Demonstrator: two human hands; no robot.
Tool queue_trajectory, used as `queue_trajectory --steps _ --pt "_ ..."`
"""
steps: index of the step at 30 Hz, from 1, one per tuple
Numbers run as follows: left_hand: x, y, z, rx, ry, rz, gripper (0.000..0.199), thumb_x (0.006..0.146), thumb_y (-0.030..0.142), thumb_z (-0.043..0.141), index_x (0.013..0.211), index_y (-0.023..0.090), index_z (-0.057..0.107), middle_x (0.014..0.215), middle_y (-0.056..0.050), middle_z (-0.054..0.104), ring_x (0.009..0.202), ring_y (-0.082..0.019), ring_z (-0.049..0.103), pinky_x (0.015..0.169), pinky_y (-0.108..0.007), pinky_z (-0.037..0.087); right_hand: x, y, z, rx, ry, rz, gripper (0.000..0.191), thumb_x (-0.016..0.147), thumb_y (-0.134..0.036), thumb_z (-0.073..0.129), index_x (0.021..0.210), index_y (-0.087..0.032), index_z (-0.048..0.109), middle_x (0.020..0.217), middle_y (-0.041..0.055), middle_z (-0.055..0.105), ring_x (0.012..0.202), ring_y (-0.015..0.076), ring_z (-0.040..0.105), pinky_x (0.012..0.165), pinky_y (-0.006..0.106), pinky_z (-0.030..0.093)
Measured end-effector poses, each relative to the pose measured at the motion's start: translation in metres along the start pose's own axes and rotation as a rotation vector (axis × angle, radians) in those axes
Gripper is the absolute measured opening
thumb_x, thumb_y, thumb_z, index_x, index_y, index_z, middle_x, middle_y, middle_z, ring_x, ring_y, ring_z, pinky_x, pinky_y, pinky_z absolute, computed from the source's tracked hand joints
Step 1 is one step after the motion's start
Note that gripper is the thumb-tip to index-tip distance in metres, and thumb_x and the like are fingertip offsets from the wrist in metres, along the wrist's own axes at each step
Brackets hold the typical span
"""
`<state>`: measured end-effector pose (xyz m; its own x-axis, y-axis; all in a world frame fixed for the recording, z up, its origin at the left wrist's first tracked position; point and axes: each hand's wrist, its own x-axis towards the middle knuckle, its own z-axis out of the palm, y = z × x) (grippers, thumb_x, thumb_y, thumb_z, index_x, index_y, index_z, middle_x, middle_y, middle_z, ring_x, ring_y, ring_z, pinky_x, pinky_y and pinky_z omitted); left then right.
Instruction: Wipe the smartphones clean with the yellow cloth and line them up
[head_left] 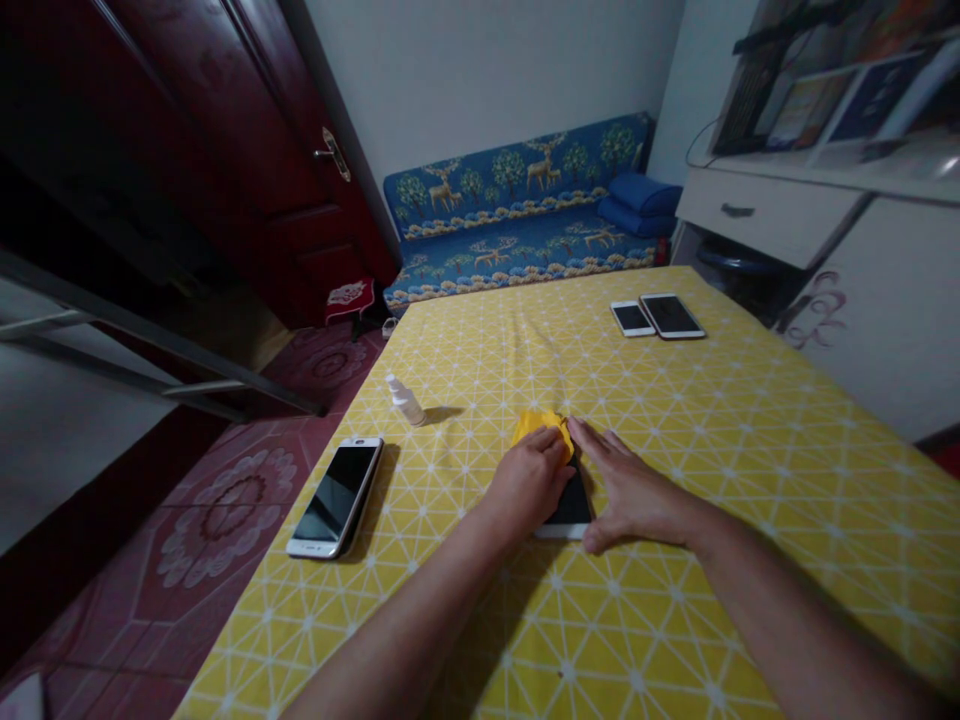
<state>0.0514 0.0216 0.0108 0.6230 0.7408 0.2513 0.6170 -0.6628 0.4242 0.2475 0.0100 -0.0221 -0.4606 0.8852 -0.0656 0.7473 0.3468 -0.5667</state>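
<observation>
We are clasping a yellow cloth [536, 428] on a phone [571, 508] with the left hand [529, 483], the right hand [634, 495] spread open beside it.

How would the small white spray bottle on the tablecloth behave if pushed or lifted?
The spray bottle stands on a narrow base, so it would probably tip if pushed high. Its plastic look suggests it is light, perhaps slippery.

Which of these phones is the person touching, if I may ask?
The white-framed phone between the left hand and right hand; untouched are one phone to its left and a small phone and larger phone at the far end.
</observation>
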Motion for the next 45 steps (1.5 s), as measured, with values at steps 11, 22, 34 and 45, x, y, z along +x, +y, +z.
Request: queue_trajectory --steps 11,22,34,45 --pt "-0.006 0.002 -0.004 0.043 -0.050 0.002 0.029 0.094 0.022 0.058 0.122 0.015 0.061 0.127 -0.014 0.063 0.127 -0.027 0.058 0.110 -0.042 0.049 -0.001 -0.001 -0.001 -0.090 0.000 -0.031 0.151 0.050 -0.063 0.084 0.161 -0.019 -0.008 0.167 0.0170 0.010 0.154 0.0343 0.010 0.125 0.055 0.011" --pt "-0.062 0.001 -0.008 -0.075 -0.031 -0.087 0.034 0.095 0.018 0.051 0.128 0.020 0.059 0.147 -0.016 0.053 0.142 -0.034 0.044 0.116 -0.059 0.042 0.000 -0.004 -0.002 -0.102 0.036 -0.057 0.148 0.050 -0.066 0.083 0.161 -0.025 -0.005 0.167 0.0154 0.015 0.152 0.0387 0.015 0.124 0.059 0.013" --pt "-0.099 0.029 0.002 0.017 -0.031 -0.040 0.036 0.098 0.021 0.047 0.131 0.016 0.061 0.147 -0.014 0.054 0.142 -0.031 0.045 0.115 -0.052 0.046 0.002 -0.002 -0.003 -0.101 0.020 -0.051 0.153 0.044 -0.068 0.085 0.162 -0.021 -0.001 0.167 0.0186 0.013 0.153 0.0367 0.013 0.124 0.057 0.011" --pt "-0.036 -0.003 0.003 0.157 0.010 -0.018 0.030 0.098 0.023 0.047 0.124 0.015 0.061 0.137 -0.015 0.061 0.135 -0.029 0.053 0.115 -0.049 0.046 0.003 0.002 -0.001 -0.104 0.025 -0.066 0.152 0.045 -0.069 0.084 0.162 -0.021 -0.001 0.167 0.0181 0.013 0.153 0.0365 0.013 0.124 0.057 0.011"
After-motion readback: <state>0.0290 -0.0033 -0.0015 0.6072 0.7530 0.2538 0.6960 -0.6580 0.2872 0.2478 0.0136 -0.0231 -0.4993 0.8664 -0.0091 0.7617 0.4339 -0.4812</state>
